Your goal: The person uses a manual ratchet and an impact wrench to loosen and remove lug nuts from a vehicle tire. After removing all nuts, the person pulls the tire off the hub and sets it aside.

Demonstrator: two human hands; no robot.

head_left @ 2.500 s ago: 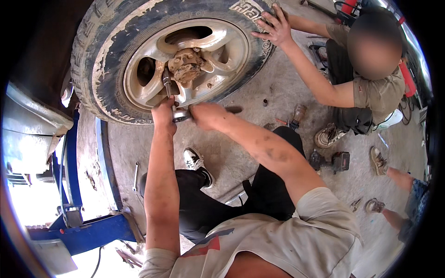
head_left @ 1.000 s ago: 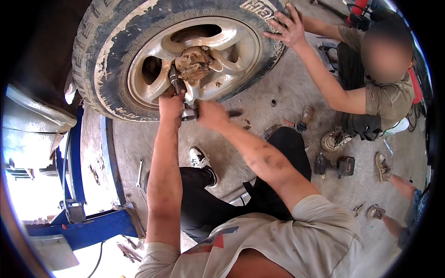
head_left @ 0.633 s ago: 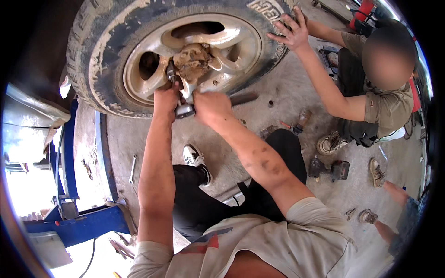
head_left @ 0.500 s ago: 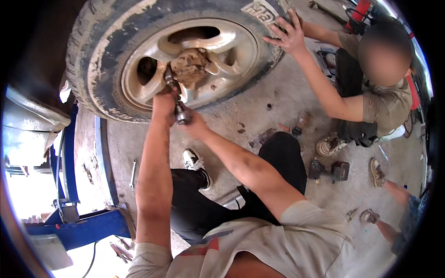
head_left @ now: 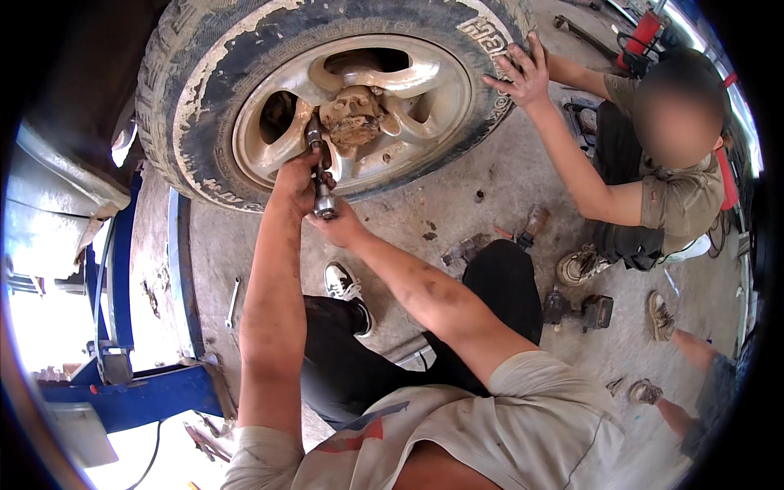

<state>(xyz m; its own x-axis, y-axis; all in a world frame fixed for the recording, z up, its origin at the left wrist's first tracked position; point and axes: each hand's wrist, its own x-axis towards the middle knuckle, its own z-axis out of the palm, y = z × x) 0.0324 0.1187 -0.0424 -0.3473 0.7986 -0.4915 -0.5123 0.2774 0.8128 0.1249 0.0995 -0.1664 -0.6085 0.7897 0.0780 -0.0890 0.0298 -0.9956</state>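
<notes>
We log the left hand [head_left: 298, 181] clenched round a socket wrench [head_left: 325, 204], the right hand [head_left: 340, 227] at its lower end, grip unclear, then the wheel [head_left: 394, 80] in place around its hub [head_left: 353, 119], wrench tip beside it, work apparently underway, amount left untellable.

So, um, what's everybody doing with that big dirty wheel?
The person's left grip is wrapped around a socket wrench. Its far end reaches into the silver wheel, beside the muddy hub. The right grip is at the tool's near end; how tightly it holds is hard to see. A co-worker's hand rests on the tire. A cordless power tool lies on the concrete floor.
</notes>
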